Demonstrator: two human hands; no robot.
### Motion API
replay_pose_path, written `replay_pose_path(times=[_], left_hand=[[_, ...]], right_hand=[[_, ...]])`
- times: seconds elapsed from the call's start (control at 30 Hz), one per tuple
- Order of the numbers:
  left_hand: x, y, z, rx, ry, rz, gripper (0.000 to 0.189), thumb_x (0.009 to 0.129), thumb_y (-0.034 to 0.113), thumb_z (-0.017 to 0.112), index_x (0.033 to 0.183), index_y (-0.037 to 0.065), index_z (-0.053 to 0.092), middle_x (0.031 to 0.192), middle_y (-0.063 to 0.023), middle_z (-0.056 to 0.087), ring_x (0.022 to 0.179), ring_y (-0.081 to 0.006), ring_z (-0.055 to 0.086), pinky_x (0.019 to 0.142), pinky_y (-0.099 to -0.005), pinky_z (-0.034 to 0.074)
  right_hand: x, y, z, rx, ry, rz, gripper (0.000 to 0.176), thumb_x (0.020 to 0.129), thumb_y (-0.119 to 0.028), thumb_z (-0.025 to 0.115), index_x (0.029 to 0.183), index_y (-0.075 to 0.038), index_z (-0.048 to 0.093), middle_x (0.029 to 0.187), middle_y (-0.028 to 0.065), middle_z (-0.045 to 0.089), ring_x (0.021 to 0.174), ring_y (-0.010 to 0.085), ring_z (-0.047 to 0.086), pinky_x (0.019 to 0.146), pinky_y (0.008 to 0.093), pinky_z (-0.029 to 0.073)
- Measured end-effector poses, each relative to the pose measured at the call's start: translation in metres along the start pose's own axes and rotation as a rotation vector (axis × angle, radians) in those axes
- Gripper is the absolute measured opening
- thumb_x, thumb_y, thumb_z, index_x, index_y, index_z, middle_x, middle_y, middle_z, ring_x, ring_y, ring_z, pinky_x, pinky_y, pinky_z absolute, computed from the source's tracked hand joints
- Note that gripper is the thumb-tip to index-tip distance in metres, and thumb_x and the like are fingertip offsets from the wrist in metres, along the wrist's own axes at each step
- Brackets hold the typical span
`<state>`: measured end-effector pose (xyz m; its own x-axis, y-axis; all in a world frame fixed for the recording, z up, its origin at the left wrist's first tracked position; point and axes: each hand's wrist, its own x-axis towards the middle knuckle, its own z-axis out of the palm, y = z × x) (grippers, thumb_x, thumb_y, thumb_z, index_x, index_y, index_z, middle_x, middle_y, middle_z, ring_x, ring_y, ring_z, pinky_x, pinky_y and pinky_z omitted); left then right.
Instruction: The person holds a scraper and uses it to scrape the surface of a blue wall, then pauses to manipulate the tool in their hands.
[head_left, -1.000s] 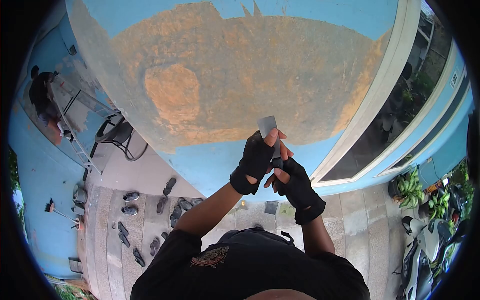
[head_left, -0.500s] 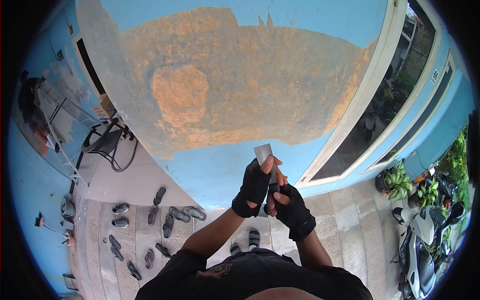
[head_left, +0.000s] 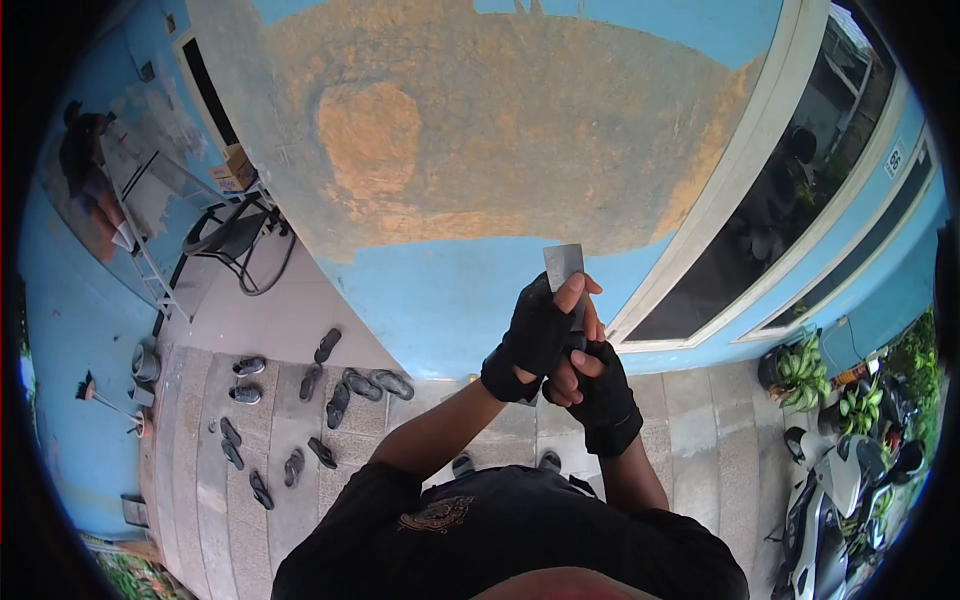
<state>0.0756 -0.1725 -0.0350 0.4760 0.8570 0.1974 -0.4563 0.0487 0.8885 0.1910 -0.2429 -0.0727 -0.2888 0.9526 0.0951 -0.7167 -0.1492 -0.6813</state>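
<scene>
A putty knife (head_left: 563, 260) with a broad metal blade points up and away from me in front of the wall. Black fingerless gloves cover both hands. My left hand (head_left: 538, 328) is closed on the blade, thumb and fingers pinching it below its wide edge. Just below and to the right, my right hand (head_left: 597, 392) wraps round the dark handle, which is mostly hidden by the fingers. Ahead, the blue wall (head_left: 450, 290) has a large bare patch (head_left: 520, 150) of grey and orange. The blade's edge appears apart from the wall.
Several sandals and slippers (head_left: 338, 406) lie on the tiled floor at left. Beyond them stand a black chair (head_left: 240, 245), a box (head_left: 233, 168), and a person (head_left: 85, 155) at a ladder (head_left: 150, 265). Framed windows (head_left: 745, 235), potted plants (head_left: 800, 370) and a motorbike (head_left: 835, 490) are at right.
My view has shifted, so the wall sits higher in the frame. Both hands and the putty knife appear further right and slightly higher, with the same hold.
</scene>
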Motion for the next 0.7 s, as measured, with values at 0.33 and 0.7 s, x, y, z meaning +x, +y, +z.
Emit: replay_pose_path(times=[0.33,0.7], left_hand=[[0.041,-0.039,0.072,-0.002,0.011,0.034,0.053,0.100,0.051,0.049,0.110,0.000,0.057,0.081,-0.0121,0.071,0.076,-0.0170,0.065,0.072,-0.0277,0.049],[0.079,-0.011,0.055,-0.002,-0.002,0.089,0.053,0.099,0.055,0.050,0.105,0.003,0.057,0.077,-0.0096,0.063,0.080,-0.0257,0.068,0.074,-0.0357,0.053]], right_hand=[[-0.025,-0.074,-0.062,0.044,-0.129,0.030,0.018,0.097,-0.022,0.059,0.094,-0.006,0.051,0.065,0.0021,0.050,0.045,0.0090,0.042,0.039,0.0218,0.034],[0.024,-0.097,-0.049,0.275,-0.212,0.137,0.016,0.099,-0.018,0.056,0.112,-0.014,0.049,0.068,0.0024,0.049,0.045,0.0086,0.041,0.040,0.0220,0.034]])
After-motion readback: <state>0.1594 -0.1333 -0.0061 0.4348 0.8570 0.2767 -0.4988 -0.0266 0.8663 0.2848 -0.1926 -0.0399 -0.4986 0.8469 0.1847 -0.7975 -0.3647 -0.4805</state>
